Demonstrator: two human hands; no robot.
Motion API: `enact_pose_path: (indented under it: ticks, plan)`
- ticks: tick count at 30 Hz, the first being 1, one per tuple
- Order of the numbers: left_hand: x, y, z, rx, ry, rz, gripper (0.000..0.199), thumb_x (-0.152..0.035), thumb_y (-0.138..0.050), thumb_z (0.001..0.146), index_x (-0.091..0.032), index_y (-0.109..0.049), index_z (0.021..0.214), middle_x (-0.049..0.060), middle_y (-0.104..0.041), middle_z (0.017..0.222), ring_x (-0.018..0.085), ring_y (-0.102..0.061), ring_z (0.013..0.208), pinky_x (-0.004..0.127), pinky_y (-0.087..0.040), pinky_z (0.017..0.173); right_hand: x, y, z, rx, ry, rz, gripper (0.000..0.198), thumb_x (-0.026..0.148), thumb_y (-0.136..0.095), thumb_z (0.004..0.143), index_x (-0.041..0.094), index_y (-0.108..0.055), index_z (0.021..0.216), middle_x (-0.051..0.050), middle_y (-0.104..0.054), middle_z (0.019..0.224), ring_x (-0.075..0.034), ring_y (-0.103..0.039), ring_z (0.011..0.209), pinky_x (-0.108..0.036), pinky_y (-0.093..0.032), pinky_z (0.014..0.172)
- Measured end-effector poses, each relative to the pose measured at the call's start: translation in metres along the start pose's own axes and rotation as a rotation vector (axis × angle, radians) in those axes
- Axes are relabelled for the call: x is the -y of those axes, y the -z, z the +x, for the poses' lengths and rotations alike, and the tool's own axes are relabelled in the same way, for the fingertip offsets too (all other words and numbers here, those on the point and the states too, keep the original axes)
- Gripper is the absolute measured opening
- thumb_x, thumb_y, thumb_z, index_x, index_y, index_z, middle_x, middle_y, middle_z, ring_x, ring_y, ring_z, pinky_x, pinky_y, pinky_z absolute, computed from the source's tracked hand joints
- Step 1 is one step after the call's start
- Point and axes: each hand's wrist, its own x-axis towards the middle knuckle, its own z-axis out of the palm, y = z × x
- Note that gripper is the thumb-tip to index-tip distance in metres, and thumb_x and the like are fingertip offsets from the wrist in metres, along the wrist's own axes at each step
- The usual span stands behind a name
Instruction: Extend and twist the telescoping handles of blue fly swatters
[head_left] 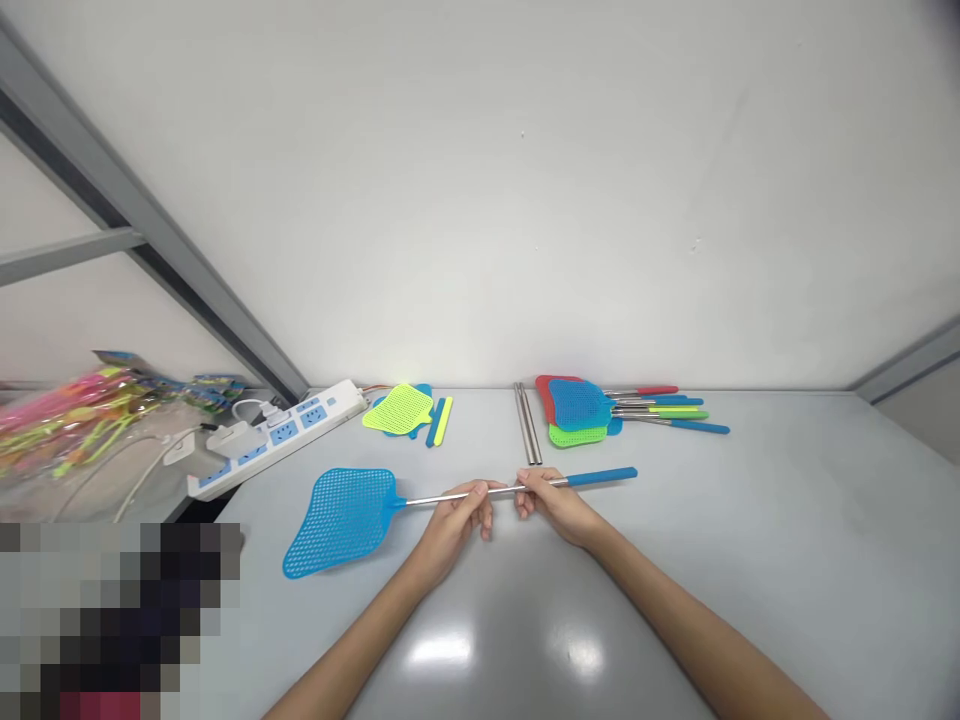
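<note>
A blue fly swatter (345,522) with a perforated head lies crosswise in front of me, its head at the left and its blue grip at the right. My left hand (457,515) pinches the thin metal rod between thumb and fingers, nearer the head. Closer to the grip, my right hand (551,500) is closed on the same rod. Just beyond my right hand, metal tubes (529,425) lie side by side. A pile of fly swatters (577,405) in red, blue and green lies behind to the right, with their handles pointing right.
Loose yellow and blue swatter heads (401,410) lie at the back left, beside blue and yellow grips (439,422). A white power strip (300,435) with plugs and cables runs along the table's left edge. Bagged colourful items (82,420) are farther left. A wall (525,200) stands behind the table.
</note>
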Motion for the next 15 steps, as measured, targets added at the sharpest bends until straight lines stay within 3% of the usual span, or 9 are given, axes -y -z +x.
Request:
enact_pose_path:
  ticks: [10,15]
  plan:
    - [0.008,-0.006,0.007,-0.079,-0.036,-0.058,0.032,-0.039,-0.045,0.076,-0.011,-0.057,0.083,-0.001,-0.047,0.051,0.009,-0.041,0.046,0.022,-0.033,0.048,0.001,0.000,0.001,-0.027,-0.036,0.113,0.035,0.038,-0.048,0.075,0.013,-0.055,0.051,0.000,-0.048,0.048,-0.010,-0.043,0.046,-0.025,-0.032,0.052]
    - [0.012,-0.018,0.014,-0.125,-0.091,-0.035,0.037,-0.045,-0.042,0.075,-0.012,-0.055,0.066,-0.001,-0.047,0.048,0.009,-0.043,0.046,0.022,-0.033,0.047,0.001,0.001,0.001,-0.013,-0.032,0.113,0.035,0.040,-0.049,0.074,0.014,-0.054,0.051,0.000,-0.049,0.049,-0.010,-0.043,0.046,-0.025,-0.032,0.052]
